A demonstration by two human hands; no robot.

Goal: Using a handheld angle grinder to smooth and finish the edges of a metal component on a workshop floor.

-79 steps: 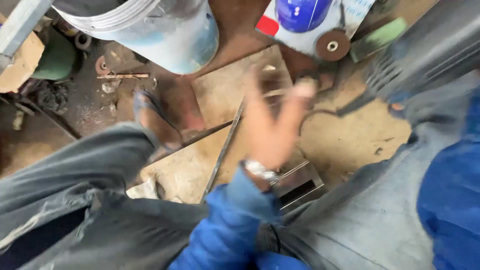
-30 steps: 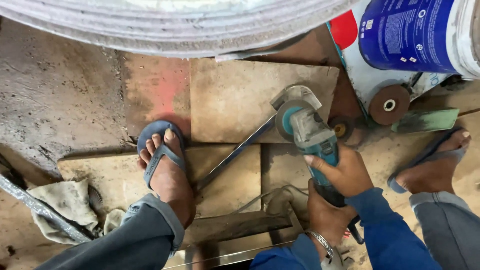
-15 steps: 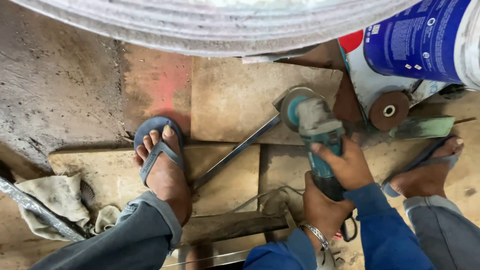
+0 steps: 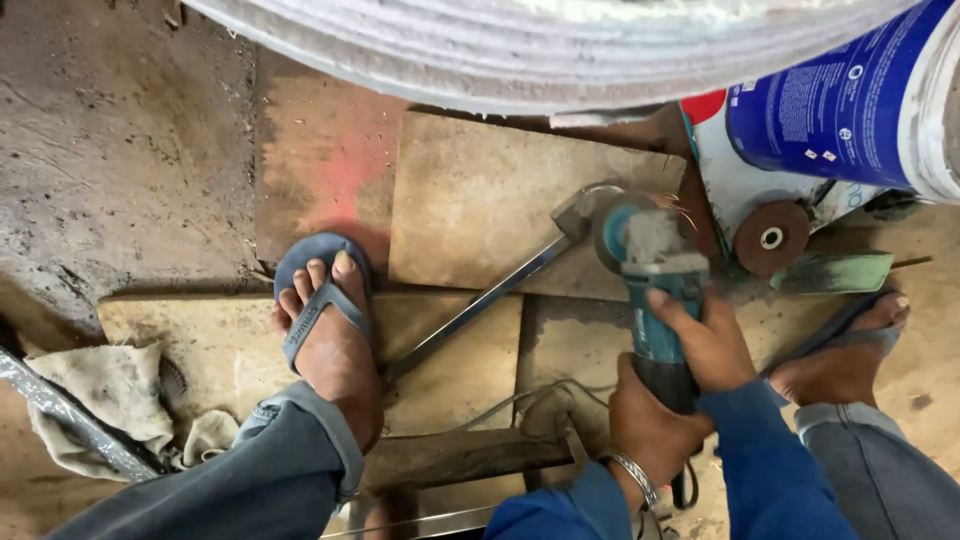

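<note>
A rag (image 4: 105, 395) is lying at the floor's left edge. A sandalled foot (image 4: 330, 335) is pressing down on a metal bar (image 4: 470, 310) lying across the boards (image 4: 480, 205). The left hand (image 4: 650, 430) is clenching its fingers around the rear of the grinder (image 4: 650, 270); the right hand (image 4: 710, 340) is grasping its body. The grinder's disc is meeting the bar's far end, throwing sparks. A spare disc (image 4: 770, 238) is lying beside a blue bucket (image 4: 850, 100).

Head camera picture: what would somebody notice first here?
Most likely the teal angle grinder right of the middle, held by both hands, left hand behind and right hand in front, with tiny sparks by its disc at the end of a long metal bar. A sandalled foot stands on that bar.
</note>
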